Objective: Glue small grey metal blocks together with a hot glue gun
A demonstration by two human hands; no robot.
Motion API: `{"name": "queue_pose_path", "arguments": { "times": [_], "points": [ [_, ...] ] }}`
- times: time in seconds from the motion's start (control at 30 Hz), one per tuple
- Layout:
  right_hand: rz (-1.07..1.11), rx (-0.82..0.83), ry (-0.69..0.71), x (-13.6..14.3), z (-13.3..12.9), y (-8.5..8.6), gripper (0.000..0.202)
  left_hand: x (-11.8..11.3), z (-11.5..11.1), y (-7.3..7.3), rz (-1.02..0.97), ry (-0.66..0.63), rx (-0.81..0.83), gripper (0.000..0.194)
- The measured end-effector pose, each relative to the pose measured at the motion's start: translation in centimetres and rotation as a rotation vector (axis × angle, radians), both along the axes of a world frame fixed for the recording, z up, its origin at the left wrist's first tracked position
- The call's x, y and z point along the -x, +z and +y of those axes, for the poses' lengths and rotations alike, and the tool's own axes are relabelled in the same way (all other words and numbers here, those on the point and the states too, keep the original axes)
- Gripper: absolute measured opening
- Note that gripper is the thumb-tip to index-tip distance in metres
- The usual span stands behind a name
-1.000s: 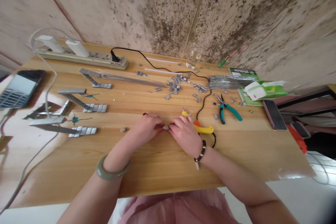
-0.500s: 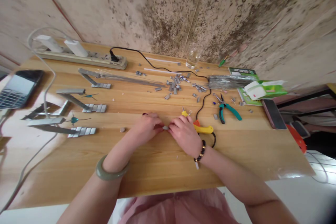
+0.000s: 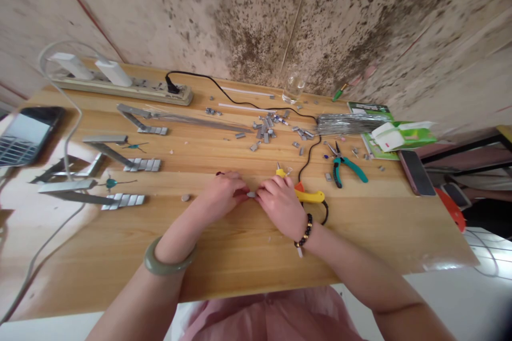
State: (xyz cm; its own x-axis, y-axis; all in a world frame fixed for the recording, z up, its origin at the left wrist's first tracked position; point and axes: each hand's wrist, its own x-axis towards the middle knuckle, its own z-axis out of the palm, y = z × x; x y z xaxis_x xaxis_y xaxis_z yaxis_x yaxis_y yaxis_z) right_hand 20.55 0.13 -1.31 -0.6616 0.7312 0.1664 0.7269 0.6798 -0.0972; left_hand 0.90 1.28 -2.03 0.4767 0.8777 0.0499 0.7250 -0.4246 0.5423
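Observation:
Between my two hands, just above the wooden table, is a small flat grey piece (image 3: 251, 194). The fingertips of my left hand (image 3: 226, 192) pinch its left end. My right hand (image 3: 280, 202) closes on its right end, with the fingers curled. Partly behind my right hand lies a yellow hot glue gun (image 3: 312, 196), its nozzle pointing away from me. A round grey disc (image 3: 185, 197) rests on the table left of my left wrist. Loose grey pieces (image 3: 265, 130) lie scattered beyond my hands.
Pliers with teal handles (image 3: 352, 169) lie at the right, near a bundle of metal wires (image 3: 348, 124). A glass of water (image 3: 293, 90) stands by the wall. Several grey bent stands (image 3: 72, 186) and a power strip (image 3: 148, 89) are at the left. A black cord (image 3: 224, 91) crosses the back.
Both hands keep the same pinch on the small grey piece. The whole view has shifted very slightly; nothing on the table has visibly moved.

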Motion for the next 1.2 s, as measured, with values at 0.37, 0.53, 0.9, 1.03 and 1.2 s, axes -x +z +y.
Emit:
{"name": "queue_pose_path", "arguments": {
  "times": [0.37,0.53,0.9,1.03,1.2],
  "points": [
    [0.007,0.001,-0.017,0.1,-0.1,0.06,0.015,-0.01,0.01,0.25,-0.011,-0.009,0.002,0.008],
    [-0.001,0.004,-0.02,0.11,-0.11,0.05,0.015,0.01,0.03,0.33,-0.01,-0.016,0.01,0.008],
    [-0.005,-0.005,-0.036,0.23,-0.25,-0.07,0.014,-0.04,-0.01,0.17,0.008,-0.011,0.007,0.007],
    [-0.009,-0.003,-0.036,0.28,-0.28,0.04,0.014,-0.06,0.04,0.27,0.004,-0.018,0.009,0.007],
    [-0.006,-0.007,-0.034,0.29,-0.32,0.11,0.015,0.02,0.04,0.14,-0.012,-0.018,-0.001,0.007]
  ]
}}
